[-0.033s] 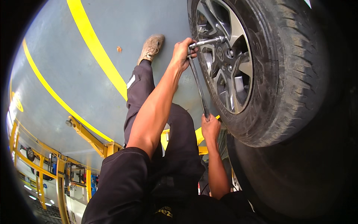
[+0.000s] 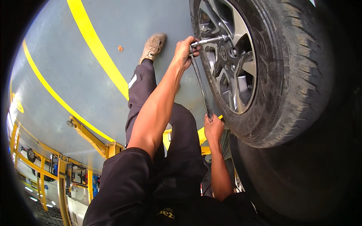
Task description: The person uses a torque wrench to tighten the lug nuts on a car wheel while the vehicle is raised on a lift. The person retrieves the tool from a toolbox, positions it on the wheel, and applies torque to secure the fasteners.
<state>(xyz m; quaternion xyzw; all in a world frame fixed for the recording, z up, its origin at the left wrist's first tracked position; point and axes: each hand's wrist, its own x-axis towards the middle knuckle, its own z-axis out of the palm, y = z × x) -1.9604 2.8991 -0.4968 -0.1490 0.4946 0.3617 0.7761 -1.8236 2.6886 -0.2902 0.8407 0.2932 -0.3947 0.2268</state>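
Note:
A car wheel [image 2: 249, 67] with a silver-and-black alloy rim stands at the right, its tread dusty. Between my hands is a long-handled socket wrench [image 2: 201, 84]. Its extension [image 2: 212, 40] reaches across to the rim, with the socket at a lug-nut position above the hub cap [image 2: 223, 53]. My left hand [image 2: 184, 52] is closed round the wrench head where the handle meets the extension. Lower down, my right hand [image 2: 213, 127] is wrapped round the handle's near end. More lug nuts [image 2: 233, 67] show around the hub; the socket hides the one under it.
Yellow lines [image 2: 94, 45] cross the grey floor [image 2: 113, 22] at the left. A yellow lift arm [image 2: 89, 137] lies left of my legs. My shoe [image 2: 154, 45] is planted beyond my left forearm. Dark bodywork [image 2: 286, 180] fills the lower right.

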